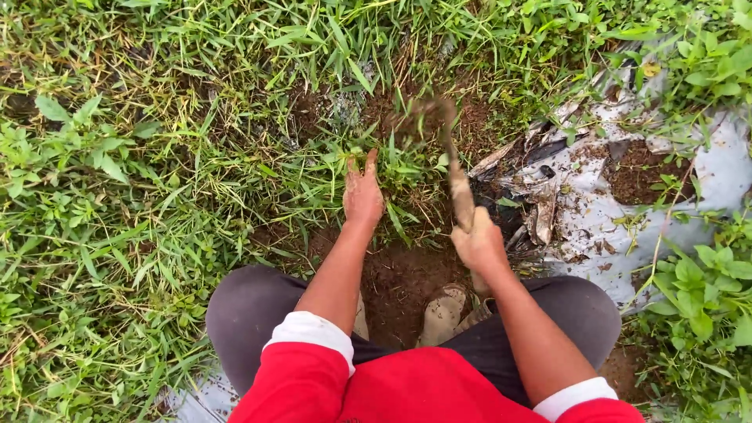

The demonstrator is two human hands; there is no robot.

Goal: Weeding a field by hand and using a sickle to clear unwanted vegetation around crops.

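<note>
On the ground in front of the squatting person, thick grass point(141, 196) spreads wide around a patch of bare dark soil point(399, 278), with a torn grey plastic sheet point(619, 204) lying to the right. The left hand point(363, 192) reaches forward, its muddy fingers plunged into a clump of grass point(392, 168) so their grip cannot be told. The right hand point(478, 244) is clenched round the handle of a small digging tool point(454, 168), whose blurred head hangs just above the clump.
</note>
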